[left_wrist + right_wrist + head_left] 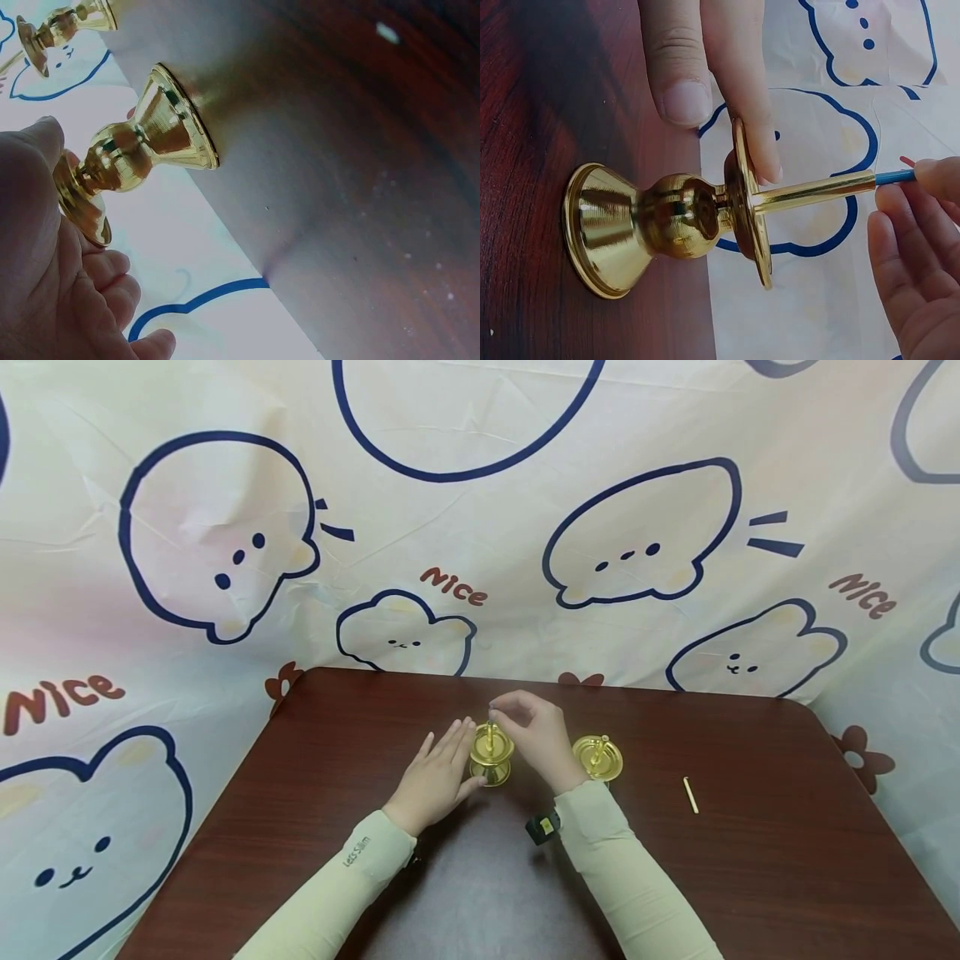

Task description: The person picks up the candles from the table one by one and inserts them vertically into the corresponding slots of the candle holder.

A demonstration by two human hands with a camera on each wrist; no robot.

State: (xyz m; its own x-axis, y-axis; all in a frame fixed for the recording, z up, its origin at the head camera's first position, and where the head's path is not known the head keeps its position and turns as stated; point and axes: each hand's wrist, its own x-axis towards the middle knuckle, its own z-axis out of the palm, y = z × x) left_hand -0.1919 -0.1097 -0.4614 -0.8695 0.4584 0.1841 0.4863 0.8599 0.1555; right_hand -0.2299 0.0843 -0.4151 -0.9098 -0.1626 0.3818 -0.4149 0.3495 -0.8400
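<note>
the patterned cloth (510, 518) rises at 12 o'clock behind the dark table (750, 877), whose flat top lets the pieces stand upright. the right sleeve (637, 877) comes in from 5 o'clock.

taking the first gold holder (682, 217) as the dial's centre, the left hand (435, 781) lies at about 8 o'clock, fingers nearly straight and thumb spread, not curled round anything; its fingertips are at the dish's edge, probably to steady it. the right hand (536, 735) arches in from 2 o'clock, thumb and forefinger pinching a thin blue rod (894, 177), a light hold that likely helps keep it in line.

the first holder stands on its flared base between the hands, within easy reach of both. the second gold holder (597, 758) is at 3 o'clock, just beside the right wrist; a swing of that forearm could knock it. a black box (542, 827) hangs by that wrist at 5 o'clock.

the cream stick (691, 796) lies near 4 o'clock from the second holder, in nothing's way. the blue rod meets the mouth of the upright tube (817, 191); whether any sits inside is hidden.
</note>
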